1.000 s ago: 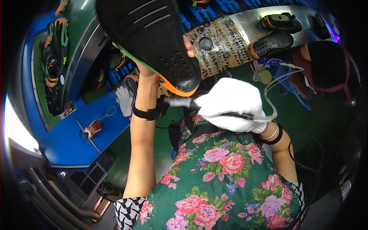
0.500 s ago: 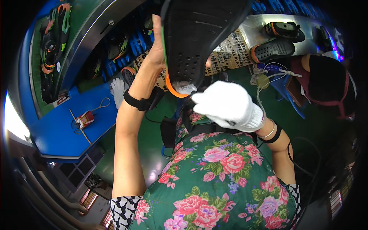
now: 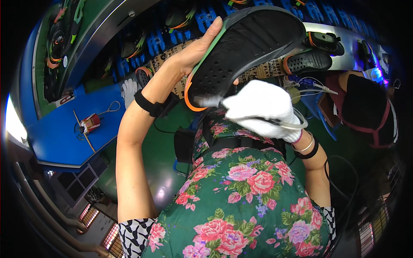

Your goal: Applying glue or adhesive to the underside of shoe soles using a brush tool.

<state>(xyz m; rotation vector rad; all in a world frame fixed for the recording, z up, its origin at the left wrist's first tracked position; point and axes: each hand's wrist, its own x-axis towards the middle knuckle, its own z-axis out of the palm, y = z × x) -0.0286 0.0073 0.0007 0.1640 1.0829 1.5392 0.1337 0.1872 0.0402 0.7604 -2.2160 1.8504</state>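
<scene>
My bare left hand (image 3: 195, 51) grips a black shoe (image 3: 241, 47) along its green edge, thumb up along the side and the other fingers mostly hidden beneath. The shoe's bottom faces up, with small holes toward its orange-rimmed heel, which points at me. My right hand (image 3: 260, 109), in a white knit glove, is closed round a brush with a grey tube trailing from it. The pale bristles (image 3: 211, 102) touch the heel area just inside the orange rim. Wet-looking shine shows on the black surface.
More shoes (image 3: 309, 61) lie on the metal bench ahead, beside blue racks (image 3: 206, 19). A blue table (image 3: 56, 142) at left bears a white glove (image 3: 129, 91) and a red container (image 3: 91, 123). Another person in dark clothing (image 3: 365, 107) works at the right.
The shoe has dropped lower and tilted rightward, so more of its bottom shows. My right hand has turned slightly, and the brush bristles have shifted across the heel.
</scene>
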